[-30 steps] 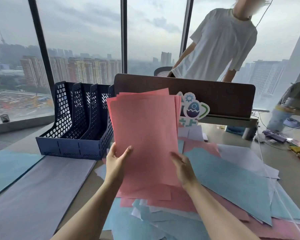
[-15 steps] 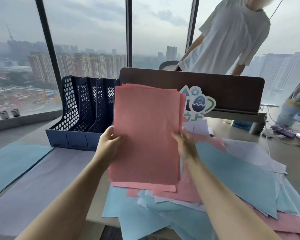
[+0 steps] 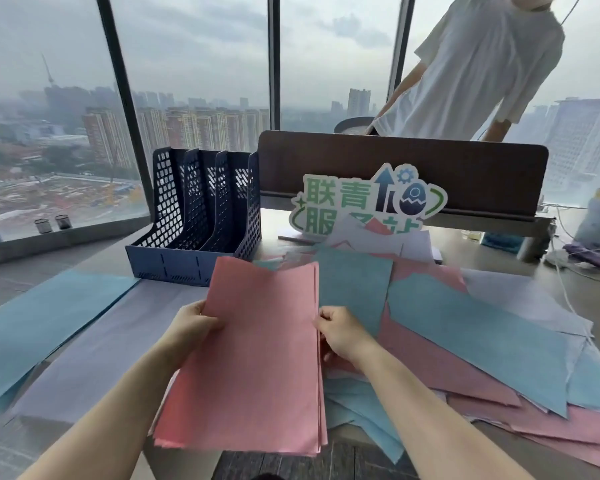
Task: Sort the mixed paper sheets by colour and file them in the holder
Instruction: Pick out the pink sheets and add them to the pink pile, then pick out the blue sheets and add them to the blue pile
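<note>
Between my two hands I'm holding a stack of pink paper sheets (image 3: 257, 368), now tilted low and flat over the front table (image 3: 499, 268) edge. A second ago I was holding it upright in front of my face, squaring the edges; now I'm lowering it toward me, so the pink colour looks gathered and aligned. Judging by that, pink is ready for filing, though it is not in the holder yet.

My left hand (image 3: 191, 329) is gripping the stack's left edge, thumb on top, fingers curled under. My right hand (image 3: 340, 332) is pinching the right edge, fingers curled round the sheet edges. Stack is sitting between both hands, upper end pointing away from me.

Dark blue perforated plastic file holder (image 3: 201, 216) is standing just beyond the stack's far left corner, apart from it, slots looking empty from here. Sorted light blue paper pile (image 3: 42, 323) and lilac paper pile (image 3: 118, 344) are lying flat to my left. Unsorted mixed sheets heap (image 3: 465, 334), blue, pink and lilac, is spreading to my right, partly under the pink stack, so more sorting is remaining.
</note>
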Available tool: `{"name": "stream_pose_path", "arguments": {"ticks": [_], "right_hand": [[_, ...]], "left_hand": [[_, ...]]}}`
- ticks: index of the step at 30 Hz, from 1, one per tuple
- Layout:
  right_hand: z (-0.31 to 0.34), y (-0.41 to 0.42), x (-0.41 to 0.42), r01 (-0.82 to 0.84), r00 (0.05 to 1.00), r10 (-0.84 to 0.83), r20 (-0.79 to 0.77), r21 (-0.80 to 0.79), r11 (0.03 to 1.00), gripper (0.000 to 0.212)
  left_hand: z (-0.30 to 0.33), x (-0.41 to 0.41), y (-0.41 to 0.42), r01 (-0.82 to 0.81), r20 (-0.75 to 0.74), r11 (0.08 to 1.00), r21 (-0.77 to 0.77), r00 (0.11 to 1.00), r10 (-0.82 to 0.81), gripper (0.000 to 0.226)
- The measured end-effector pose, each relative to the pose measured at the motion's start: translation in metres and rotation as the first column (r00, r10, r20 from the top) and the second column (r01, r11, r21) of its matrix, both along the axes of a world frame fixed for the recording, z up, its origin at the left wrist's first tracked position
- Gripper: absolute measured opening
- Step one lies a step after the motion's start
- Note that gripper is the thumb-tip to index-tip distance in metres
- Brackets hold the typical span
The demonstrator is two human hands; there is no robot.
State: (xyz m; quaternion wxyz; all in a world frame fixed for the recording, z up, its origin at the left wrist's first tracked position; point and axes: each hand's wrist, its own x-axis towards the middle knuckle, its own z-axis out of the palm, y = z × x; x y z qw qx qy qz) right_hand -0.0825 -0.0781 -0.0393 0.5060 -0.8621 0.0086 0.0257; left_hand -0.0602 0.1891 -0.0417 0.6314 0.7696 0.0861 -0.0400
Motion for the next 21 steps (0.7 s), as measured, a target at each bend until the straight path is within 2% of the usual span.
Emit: {"name": "stream_pose_path", "arguments": {"ticks": [4, 8, 12, 14, 17, 19, 21], "right_hand": [[0.002, 0.014, -0.006, -0.027, 0.991, 0.022, -0.129, -0.040, 0.999, 0.026], [0.005, 0.026, -0.006, 0.010, 0.980, -0.037, -0.193, -0.137, 0.990, 0.021], [0.001, 0.029, -0.006, 0.000, 0.969, -0.040, -0.243, -0.164, 0.986, 0.024], [0.001, 0.032, -0.007, -0.024, 0.971, -0.016, -0.238, -0.163, 0.986, 0.021], [0.001, 0.036, -0.007, -0.052, 0.976, 0.008, -0.219, -0.197, 0.979, 0.028], [0.002, 0.036, -0.006, -0.036, 0.981, -0.018, -0.191, -0.275, 0.961, 0.029], [0.002, 0.028, -0.001, 0.063, 0.993, -0.098, -0.066, -0.404, 0.912, 0.026]], "left_hand": [[0.000, -0.004, 0.009, 0.056, -0.054, 0.979, 0.197, 0.997, -0.047, 0.028], [-0.003, -0.001, 0.013, 0.043, 0.009, 0.915, 0.401, 0.999, -0.051, 0.026], [-0.003, 0.005, 0.009, 0.023, 0.040, 0.835, 0.550, 0.998, -0.054, 0.026], [-0.004, 0.010, 0.010, 0.030, 0.029, 0.791, 0.611, 0.998, -0.061, 0.030], [-0.006, 0.018, 0.013, 0.019, 0.036, 0.745, 0.667, 0.998, -0.057, 0.036], [-0.009, 0.021, 0.014, 0.004, 0.049, 0.744, 0.668, 0.998, -0.049, 0.039], [-0.012, 0.023, 0.012, -0.019, 0.070, 0.752, 0.659, 0.997, -0.036, 0.048]]}}
